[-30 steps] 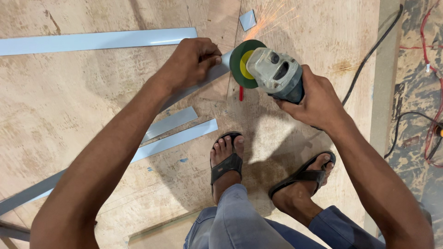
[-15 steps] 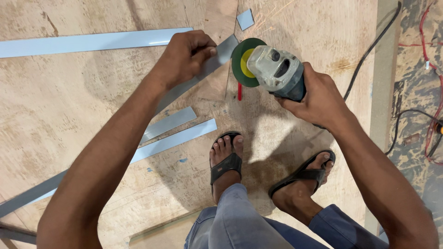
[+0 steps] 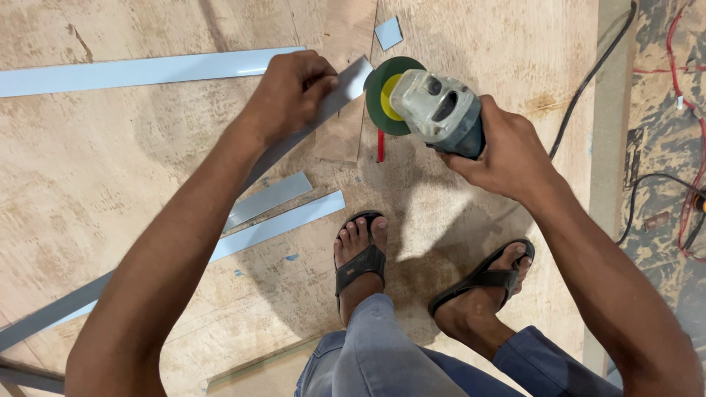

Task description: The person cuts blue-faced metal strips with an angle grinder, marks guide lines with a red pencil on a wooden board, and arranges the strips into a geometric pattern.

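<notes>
My left hand (image 3: 290,92) grips a long pale blue strip (image 3: 351,81) near its upper end, and the strip's tip points toward the grinder. My right hand (image 3: 500,151) is closed around the body of a grey angle grinder (image 3: 437,109). Its green and yellow disc (image 3: 387,95) sits just right of the strip's end, very close to it. No sparks show. A small cut-off blue piece (image 3: 388,32) lies on the plywood above the disc. A red pencil (image 3: 380,145) lies below the disc.
A plywood sheet (image 3: 110,169) forms the work floor. More blue strips lie on it: a long strip (image 3: 147,70) at top left, a short strip (image 3: 268,198) and another strip (image 3: 283,226) by my feet. My sandalled feet (image 3: 360,254) stand on the board. Black cable (image 3: 588,81) and red wires (image 3: 684,110) run at right.
The sparks seen a second ago are gone. My left hand has lifted the strip's end up and toward the disc; the grinder has stayed nearly still.
</notes>
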